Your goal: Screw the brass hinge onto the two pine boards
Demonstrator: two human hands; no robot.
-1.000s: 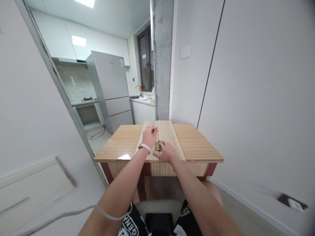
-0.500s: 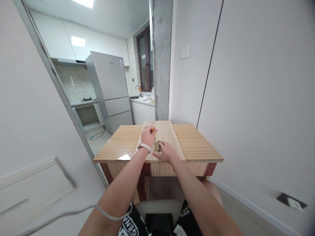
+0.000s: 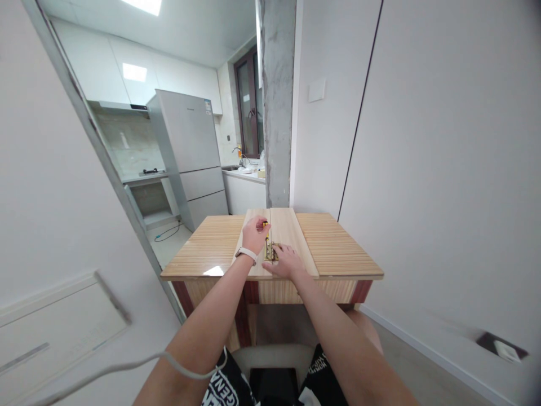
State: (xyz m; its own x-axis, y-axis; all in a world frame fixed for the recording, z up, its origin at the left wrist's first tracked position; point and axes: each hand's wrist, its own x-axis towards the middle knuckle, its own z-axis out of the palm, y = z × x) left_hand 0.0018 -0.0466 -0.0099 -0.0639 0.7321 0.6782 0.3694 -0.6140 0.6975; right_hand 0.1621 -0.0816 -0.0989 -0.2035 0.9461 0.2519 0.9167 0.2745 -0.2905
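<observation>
Two pale wooden boards point(image 3: 287, 223) lie side by side on the table with a narrow seam between them. A brass-coloured hinge point(image 3: 269, 251) sits across the seam near their front end. My left hand point(image 3: 256, 231) is closed on a small yellow-and-black screwdriver point(image 3: 266, 225), its shaft pointing down at the hinge's left leaf. Lying over the hinge's right side, my right hand point(image 3: 288, 262) has its fingers spread, with the thumb stretched along the hinge's near edge. That hand partly hides the right leaf.
The striped wooden table point(image 3: 338, 239) extends to both sides of the boards. A white cable point(image 3: 160, 354) crosses over my left forearm. Beyond the table stand a grey pillar point(image 3: 279, 113) and a fridge point(image 3: 190, 135); a white wall point(image 3: 422, 141) is on the right.
My left fingers have shifted slightly around the screwdriver, and more of its yellow-and-black handle shows. My right hand stays in place over the hinge.
</observation>
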